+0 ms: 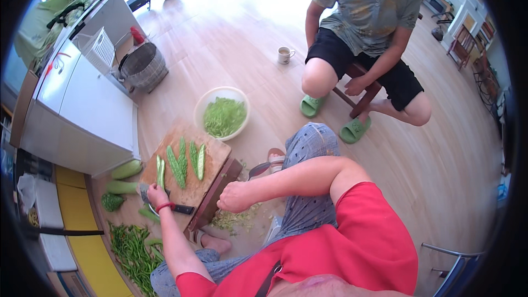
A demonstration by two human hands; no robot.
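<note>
My left hand (158, 194) is at the left edge of a wooden cutting board (184, 132), its fingers closed on the lower end of a halved bitter melon (160, 170). More long green bitter melon pieces (177, 168) lie side by side on the board, one with its pale cut face (201, 160) up. Beneath my left wrist rests a knife (183, 209), its black handle pointing right and its blade partly hidden by the hand. My right hand (235, 197) is closed beside the board's right edge, above scraps on the floor; whatever it holds is hidden.
A white bowl (245, 124) of sliced greens stands beyond the board. Green peppers (132, 253) and whole gourds (126, 169) lie on the floor at left, near a white cabinet (91, 110). Across from me sits another person (366, 16), with a mug (284, 55) nearby.
</note>
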